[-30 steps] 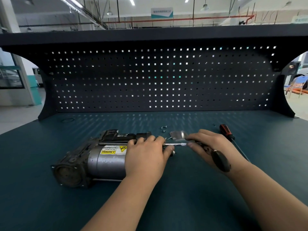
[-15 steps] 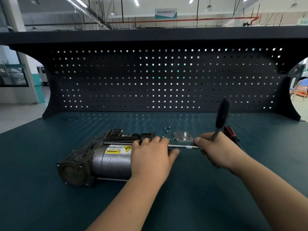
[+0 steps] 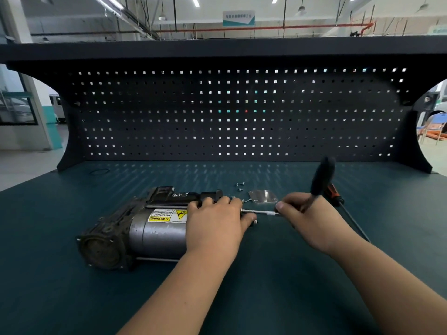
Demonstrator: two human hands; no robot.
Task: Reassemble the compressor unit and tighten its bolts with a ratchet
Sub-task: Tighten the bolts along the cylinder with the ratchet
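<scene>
The compressor unit [image 3: 145,228] lies on its side on the dark green bench, a grey cylinder with a yellow warning label and a black end cap at the left. My left hand [image 3: 215,226] grips its right end, fingers curled over the top. My right hand [image 3: 312,221] holds the ratchet [image 3: 321,177]: its black handle sticks up and away, and its thin silver extension [image 3: 260,212] runs left to the compressor's right end. The bolt it meets is hidden by my left fingers.
A small square metal plate [image 3: 263,196] and a few loose screws [image 3: 240,186] lie just behind the hands. A red-and-black screwdriver [image 3: 335,198] lies to the right of my right hand. A black O-ring [image 3: 99,171] sits far left. The pegboard [image 3: 237,112] closes the back.
The ratchet handle swung from lying low at the front right up to pointing upward and away. My left hand stayed on the compressor.
</scene>
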